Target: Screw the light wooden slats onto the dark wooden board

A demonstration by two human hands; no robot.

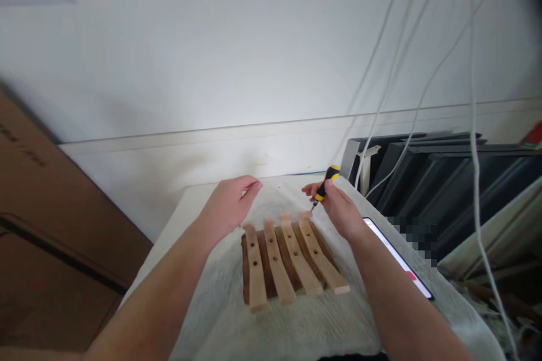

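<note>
In my right hand (341, 211) is a yellow-and-black screwdriver (325, 184), its shaft slanting down to the left. The tip is near the far end of the rightmost wooden piece; I cannot tell whether it touches. My left hand (231, 203) hovers above the far left of the pieces, thumb and fingers pinched together; anything between them is too small to make out. Several pale, curved wooden pieces (277, 265) lie side by side across a darker brown wooden board (271, 287). Each pale piece shows two dark round screw heads or holes.
A white cloth (220, 321) covers the table. A phone (398, 259) with a lit screen lies beside my right forearm. White cables (474, 152) hang at the right before dark metal panels (423, 175). Cardboard boxes (55, 180) stand at the left; a white wall rises behind.
</note>
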